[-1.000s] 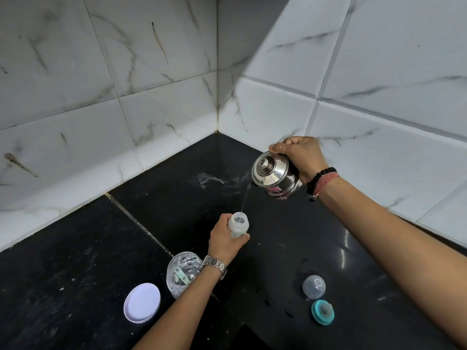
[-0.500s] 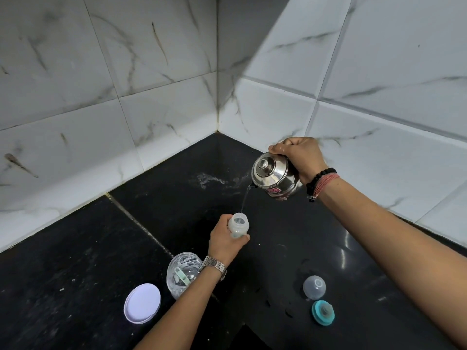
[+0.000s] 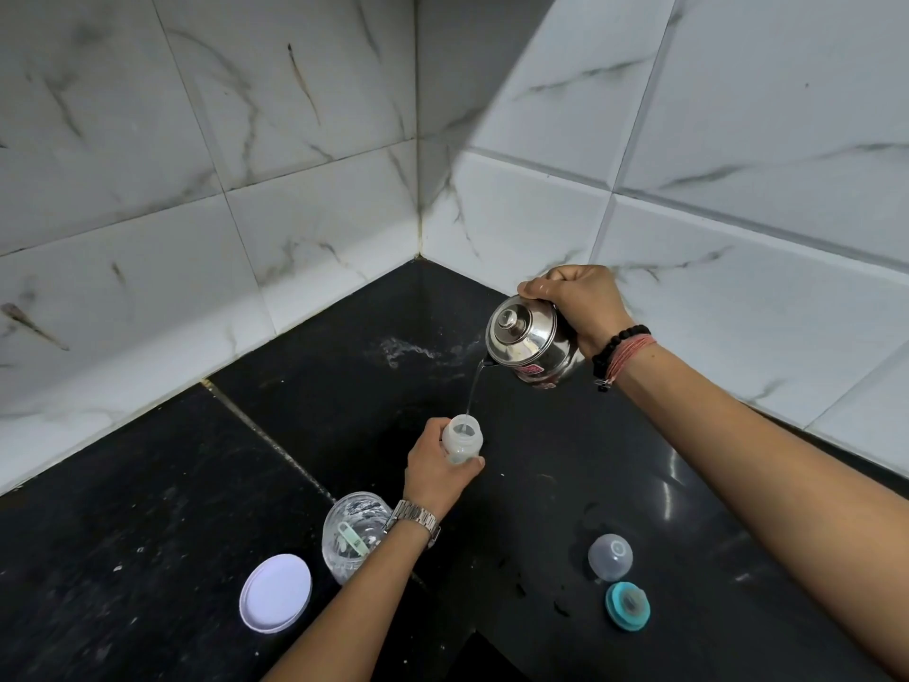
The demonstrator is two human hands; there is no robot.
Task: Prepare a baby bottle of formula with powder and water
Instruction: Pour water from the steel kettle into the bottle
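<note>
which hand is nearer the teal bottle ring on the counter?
Left. The left hand grips the baby bottle, up-left of the teal ring; the right hand holds the steel kettle much farther back.

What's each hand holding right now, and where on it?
Left hand grips the baby bottle around its body, below the open neck. Right hand holds the tilted steel kettle from its back side; the exact hold point is hidden.

Location: domestic kitchen corner. Indicators: polished black stone bench (image 3: 206, 484) across the lower frame; white marble-pattern wall tiles (image 3: 295, 115) with grout lines meeting at upper centre.
</note>
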